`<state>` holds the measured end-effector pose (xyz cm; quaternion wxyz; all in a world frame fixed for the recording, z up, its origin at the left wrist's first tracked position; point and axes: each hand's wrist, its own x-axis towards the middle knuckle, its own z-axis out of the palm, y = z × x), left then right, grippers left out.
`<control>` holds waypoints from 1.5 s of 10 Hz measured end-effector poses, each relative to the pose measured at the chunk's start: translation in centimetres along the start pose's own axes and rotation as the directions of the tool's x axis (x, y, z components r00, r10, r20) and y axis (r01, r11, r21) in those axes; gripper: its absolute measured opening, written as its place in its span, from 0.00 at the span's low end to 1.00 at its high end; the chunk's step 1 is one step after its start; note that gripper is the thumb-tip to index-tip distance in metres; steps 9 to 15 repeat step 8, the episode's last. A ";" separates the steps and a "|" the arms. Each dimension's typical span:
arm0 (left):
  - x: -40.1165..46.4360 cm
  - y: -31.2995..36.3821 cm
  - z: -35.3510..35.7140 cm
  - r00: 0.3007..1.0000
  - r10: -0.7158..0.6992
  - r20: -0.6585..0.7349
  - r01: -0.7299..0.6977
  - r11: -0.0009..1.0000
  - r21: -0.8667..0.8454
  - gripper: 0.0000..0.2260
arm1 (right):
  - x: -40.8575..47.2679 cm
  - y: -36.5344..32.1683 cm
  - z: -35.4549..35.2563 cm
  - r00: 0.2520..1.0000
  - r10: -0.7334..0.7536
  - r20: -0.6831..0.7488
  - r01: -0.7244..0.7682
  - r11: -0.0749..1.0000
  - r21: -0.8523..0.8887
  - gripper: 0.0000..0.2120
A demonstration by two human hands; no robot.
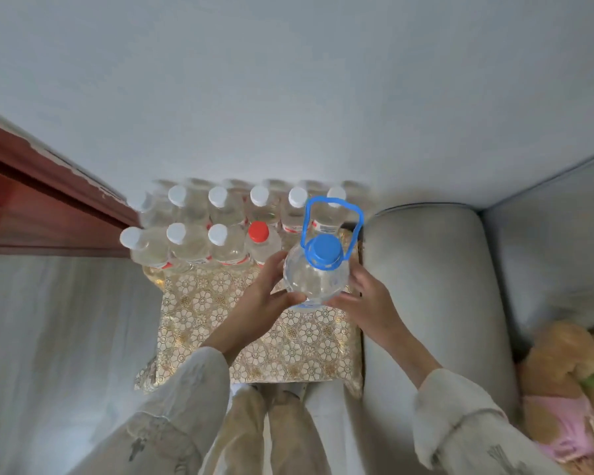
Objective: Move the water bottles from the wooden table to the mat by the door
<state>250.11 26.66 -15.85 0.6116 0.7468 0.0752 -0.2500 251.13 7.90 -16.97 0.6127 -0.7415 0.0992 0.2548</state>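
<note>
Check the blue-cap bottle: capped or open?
Capped. The blue cap sits on the neck of the bottle, handle raised; both hands hold the body.

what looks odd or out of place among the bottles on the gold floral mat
One red-capped clear bottle stands in the front row among white-capped clear bottles; it is the only red cap. The blue-capped, blue-handled large bottle, gripped by left hand and right hand, also differs. Nothing looks spilled or toppled.

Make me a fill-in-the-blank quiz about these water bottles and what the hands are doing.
1. The large clear bottle held by both hands has a ___ cap and carry handle.
2. Among the white-capped small bottles, one bottle has a ___ cap.
3. The left hand and right hand grip the large bottle's ___.

Missing words: blue; red; sides
</note>
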 end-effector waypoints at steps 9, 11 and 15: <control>2.4 4.5 -4.4 0.978 -0.192 0.087 0.125 0.859 0.496 0.26 | 0.7 -5.6 -0.8 0.988 0.132 0.083 -0.109 0.965 -0.238 0.29; 2.4 4.5 -4.4 0.978 -0.192 0.087 0.125 0.859 0.496 0.26 | 0.7 -5.6 -0.8 0.988 0.132 0.083 -0.109 0.965 -0.238 0.29; 2.4 4.5 -4.4 0.978 -0.192 0.087 0.125 0.859 0.496 0.26 | 0.7 -5.6 -0.8 0.988 0.132 0.083 -0.109 0.965 -0.238 0.29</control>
